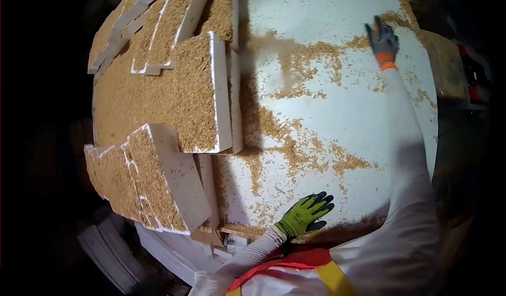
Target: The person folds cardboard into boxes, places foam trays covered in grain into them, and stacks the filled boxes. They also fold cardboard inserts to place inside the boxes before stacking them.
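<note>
My left hand (pixel 304 214), in a lime-green glove with dark fingertips, lies flat with fingers spread near the front edge of a large white surface (pixel 363 106). Stretched far out at the upper right is my right hand (pixel 384 39), in a grey glove with an orange cuff. Its fingers are apart and nothing shows in them. Beside it lies a streak of tan, husk-like flakes (pixel 396 19). More loose flakes (pixel 295 146) are scattered in patches over the surface between my hands.
White-sided trays filled with tan flakes (pixel 197 88) are stacked along the left, some tilted or overlapping. One full tray (pixel 158 175) leans at the lower left. White panels (pixel 113 254) stand below it. A brown board (pixel 445 64) and red object (pixel 472 72) lie beyond the right edge.
</note>
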`<state>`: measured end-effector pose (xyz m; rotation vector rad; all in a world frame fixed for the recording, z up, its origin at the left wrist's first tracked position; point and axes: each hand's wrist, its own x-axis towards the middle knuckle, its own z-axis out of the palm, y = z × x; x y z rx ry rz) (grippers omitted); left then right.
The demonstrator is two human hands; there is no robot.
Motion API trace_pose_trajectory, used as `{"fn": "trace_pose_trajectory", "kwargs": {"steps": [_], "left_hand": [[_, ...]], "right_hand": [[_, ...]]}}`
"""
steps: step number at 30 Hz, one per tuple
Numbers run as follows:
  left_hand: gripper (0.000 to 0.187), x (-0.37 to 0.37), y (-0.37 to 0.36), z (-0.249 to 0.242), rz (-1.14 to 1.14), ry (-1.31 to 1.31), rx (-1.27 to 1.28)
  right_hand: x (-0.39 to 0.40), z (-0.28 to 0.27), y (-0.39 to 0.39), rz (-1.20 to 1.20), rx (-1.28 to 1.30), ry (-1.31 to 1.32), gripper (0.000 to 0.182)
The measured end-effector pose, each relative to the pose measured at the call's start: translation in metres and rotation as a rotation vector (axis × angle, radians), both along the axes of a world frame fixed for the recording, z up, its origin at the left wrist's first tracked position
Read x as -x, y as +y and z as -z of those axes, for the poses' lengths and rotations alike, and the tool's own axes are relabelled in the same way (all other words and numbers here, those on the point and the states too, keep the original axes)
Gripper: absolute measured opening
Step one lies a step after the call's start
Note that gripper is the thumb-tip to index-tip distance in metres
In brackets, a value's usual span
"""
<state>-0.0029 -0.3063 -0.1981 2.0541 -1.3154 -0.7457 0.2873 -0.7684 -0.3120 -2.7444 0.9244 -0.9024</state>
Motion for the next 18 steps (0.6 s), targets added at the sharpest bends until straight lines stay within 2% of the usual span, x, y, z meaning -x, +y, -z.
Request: {"fn": "trace_pose_trajectory", "kwargs": {"steps": [2, 4, 5, 7, 8, 10, 11, 13, 14, 15, 16, 17, 18], "left_hand": [[0.056, 0.001, 0.001, 0.003, 0.004, -0.015, 0.018], [0.056, 0.004, 0.004, 0.003, 0.005, -0.027, 0.035], [0.055, 0.006, 0.005, 0.001, 0.008, -0.051, 0.034], [0.053, 0.012, 0.008, -0.003, -0.028, -0.093, 0.027], [0.051, 0.022, 0.012, -0.003, -0.078, -0.090, 0.023], [0.049, 0.037, 0.017, -0.001, -0.125, -0.088, 0.045], [0.039, 0.043, 0.024, -0.003, -0.154, -0.114, 0.116], [0.032, 0.065, 0.035, 0.015, -0.118, -0.109, 0.165], [0.029, 0.078, 0.049, 0.022, -0.154, -0.103, 0.152], [0.018, 0.085, 0.061, 0.021, -0.219, -0.125, 0.205], [0.014, 0.089, 0.075, 0.012, -0.290, -0.135, 0.251], [0.013, 0.093, 0.088, 0.012, -0.318, -0.147, 0.253], [0.013, 0.103, 0.099, 0.013, -0.336, -0.155, 0.262]], "right_hand": [[-0.029, 0.006, 0.120, -0.409, 0.012, -0.094, 0.057], [0.002, -0.046, 0.244, -0.855, -0.220, 0.157, 0.054], [0.030, -0.054, 0.282, -1.003, -0.841, 0.026, 0.052], [0.082, -0.093, 0.314, -1.044, -1.183, -0.069, 0.053], [0.103, -0.121, 0.298, -1.002, -0.881, -0.055, 0.053], [0.157, -0.096, 0.242, -0.643, -0.737, -0.218, 0.048], [0.197, -0.070, 0.202, -0.435, -0.717, -0.295, 0.047], [0.325, 0.009, 0.070, -0.100, -0.344, -0.144, 0.051], [0.389, -0.018, 0.054, 0.084, 0.155, 0.306, 0.059], [0.464, 0.001, 0.017, 0.115, -0.158, 0.247, 0.061], [0.487, -0.039, 0.052, 0.316, -0.029, 0.625, 0.064], [0.534, -0.006, 0.008, 0.336, -0.104, 0.729, 0.071], [0.533, -0.027, 0.057, 0.339, -0.222, 0.718, 0.077]]}}
